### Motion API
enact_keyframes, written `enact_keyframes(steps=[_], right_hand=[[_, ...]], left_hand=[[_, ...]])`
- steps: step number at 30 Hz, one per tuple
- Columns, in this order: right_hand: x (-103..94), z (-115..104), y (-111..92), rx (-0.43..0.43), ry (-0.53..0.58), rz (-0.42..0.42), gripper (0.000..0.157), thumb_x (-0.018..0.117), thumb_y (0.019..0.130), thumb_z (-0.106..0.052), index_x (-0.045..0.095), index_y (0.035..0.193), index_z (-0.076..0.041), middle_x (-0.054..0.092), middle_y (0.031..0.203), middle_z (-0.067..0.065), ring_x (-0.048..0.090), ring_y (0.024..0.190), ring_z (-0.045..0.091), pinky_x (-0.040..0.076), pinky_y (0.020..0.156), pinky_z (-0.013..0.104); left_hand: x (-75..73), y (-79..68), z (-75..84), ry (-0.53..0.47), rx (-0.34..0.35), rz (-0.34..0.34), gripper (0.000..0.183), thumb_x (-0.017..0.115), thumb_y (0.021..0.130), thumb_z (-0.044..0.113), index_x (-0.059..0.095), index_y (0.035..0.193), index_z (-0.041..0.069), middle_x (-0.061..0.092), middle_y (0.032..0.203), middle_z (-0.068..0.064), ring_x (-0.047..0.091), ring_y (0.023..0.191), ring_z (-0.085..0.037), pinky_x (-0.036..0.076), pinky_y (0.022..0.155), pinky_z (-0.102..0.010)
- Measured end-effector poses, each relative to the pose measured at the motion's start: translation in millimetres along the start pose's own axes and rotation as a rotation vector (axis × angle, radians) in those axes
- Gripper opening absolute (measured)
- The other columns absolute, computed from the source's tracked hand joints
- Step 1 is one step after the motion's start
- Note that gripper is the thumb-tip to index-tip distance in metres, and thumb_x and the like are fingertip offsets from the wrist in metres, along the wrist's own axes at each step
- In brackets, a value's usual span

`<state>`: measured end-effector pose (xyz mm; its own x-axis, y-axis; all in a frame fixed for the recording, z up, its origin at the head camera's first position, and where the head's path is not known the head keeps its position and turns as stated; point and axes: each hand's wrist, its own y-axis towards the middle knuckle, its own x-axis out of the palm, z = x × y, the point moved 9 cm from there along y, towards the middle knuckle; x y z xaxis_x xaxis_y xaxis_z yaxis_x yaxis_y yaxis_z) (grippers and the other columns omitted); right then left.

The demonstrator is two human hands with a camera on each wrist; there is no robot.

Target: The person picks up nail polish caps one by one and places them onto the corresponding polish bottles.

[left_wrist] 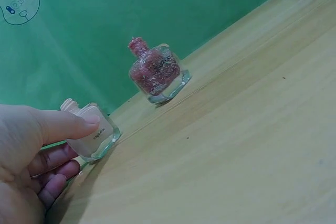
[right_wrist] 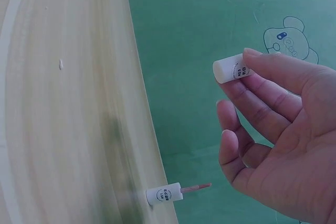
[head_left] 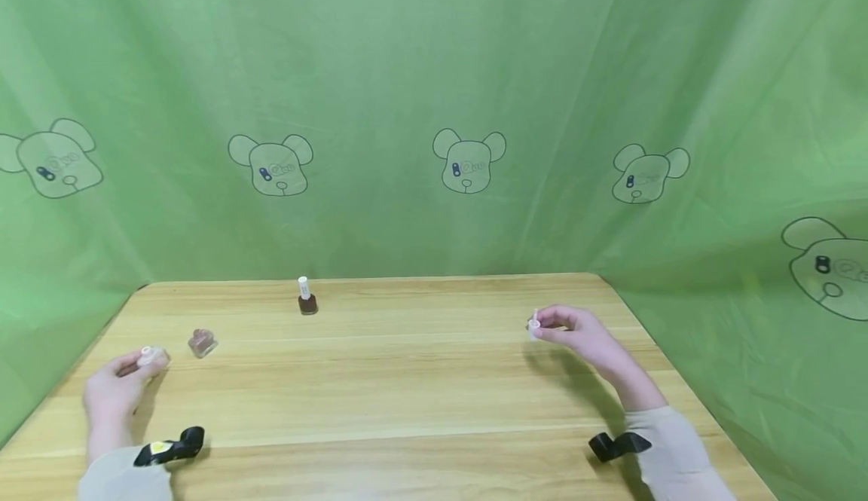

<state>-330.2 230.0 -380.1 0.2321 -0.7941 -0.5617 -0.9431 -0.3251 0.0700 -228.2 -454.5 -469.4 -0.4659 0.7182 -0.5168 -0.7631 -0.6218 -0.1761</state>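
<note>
My left hand (head_left: 117, 392) holds an uncapped nail polish bottle (left_wrist: 100, 134) with pale polish, thumb pressed on its labelled face, its base low at the table. Beyond it stands an open nail polish bottle (left_wrist: 157, 72) of glittery pink, its threaded neck bare. At the right side of the table, my right hand (head_left: 573, 328) pinches a white cap (right_wrist: 231, 69) between thumb and fingers. Any brush on this cap is hidden by the hand in the right wrist view. Below that hand, another white cap (right_wrist: 164, 194) stands with its pink-stained brush pointing up.
A dark nail polish bottle (head_left: 308, 304) with its white cap on stands near the back edge of the wooden table (head_left: 407, 395). Behind and beside the table hangs a green curtain (head_left: 380, 71) with bear faces. Black wrist mounts (head_left: 169, 448) sit on both forearms.
</note>
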Motion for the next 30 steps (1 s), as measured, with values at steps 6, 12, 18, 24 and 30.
enact_keyframes(steps=[6, 12, 18, 24, 30], right_hand=[[3.0, 2.7, 0.4, 0.000, 0.017, -0.009, 0.034, 0.066, 0.079, -0.027, 0.060, 0.104, -0.005, 0.061, 0.105, 0.014, 0.057, 0.091, 0.009, 0.049, 0.078, 0.024], [5.2, 4.3, 1.0, -0.005, 0.009, -0.012, 0.033, 0.066, 0.079, -0.027, 0.060, 0.103, -0.005, 0.062, 0.103, 0.014, 0.057, 0.089, 0.009, 0.049, 0.077, 0.024], [5.5, 7.7, 1.6, 0.004, 0.001, -0.008, 0.033, 0.067, 0.079, -0.028, 0.060, 0.103, -0.006, 0.062, 0.103, 0.013, 0.057, 0.090, 0.010, 0.049, 0.078, 0.024], [7.2, 8.8, 1.8, 0.021, 0.023, -0.010, 0.035, 0.068, 0.078, -0.029, 0.060, 0.104, -0.006, 0.063, 0.103, 0.011, 0.059, 0.090, 0.008, 0.049, 0.078, 0.023], [11.2, 7.5, 1.2, 0.037, 0.075, -0.032, 0.040, 0.068, 0.078, -0.027, 0.057, 0.108, -0.003, 0.063, 0.105, 0.015, 0.061, 0.089, 0.006, 0.049, 0.080, 0.020]], left_hand=[[0.1, -2.0, 1.9, -0.037, 0.010, 0.005, 0.075, 0.067, 0.074, 0.048, 0.043, 0.130, 0.005, 0.040, 0.064, 0.035, 0.040, 0.063, 0.016, 0.036, 0.060, -0.006], [-0.5, -6.5, 3.9, -0.111, -0.021, -0.033, 0.076, 0.068, 0.073, 0.048, 0.039, 0.132, 0.010, 0.043, 0.070, 0.033, 0.041, 0.072, 0.011, 0.039, 0.094, -0.030], [-5.8, -18.6, 19.9, -0.170, -0.019, -0.040, 0.075, 0.068, 0.072, 0.047, 0.038, 0.133, 0.015, 0.049, 0.079, 0.031, 0.041, 0.080, 0.007, 0.031, 0.102, -0.045], [-19.6, -33.3, 42.6, -0.154, -0.019, 0.031, 0.074, 0.069, 0.070, 0.050, 0.042, 0.132, 0.020, 0.056, 0.100, 0.019, 0.046, 0.088, 0.000, 0.037, 0.089, -0.031], [-24.0, -43.8, 69.8, -0.128, 0.009, 0.039, 0.076, 0.066, 0.070, 0.055, 0.040, 0.133, 0.023, 0.029, 0.146, 0.001, 0.029, 0.129, -0.026, 0.027, 0.104, -0.048]])
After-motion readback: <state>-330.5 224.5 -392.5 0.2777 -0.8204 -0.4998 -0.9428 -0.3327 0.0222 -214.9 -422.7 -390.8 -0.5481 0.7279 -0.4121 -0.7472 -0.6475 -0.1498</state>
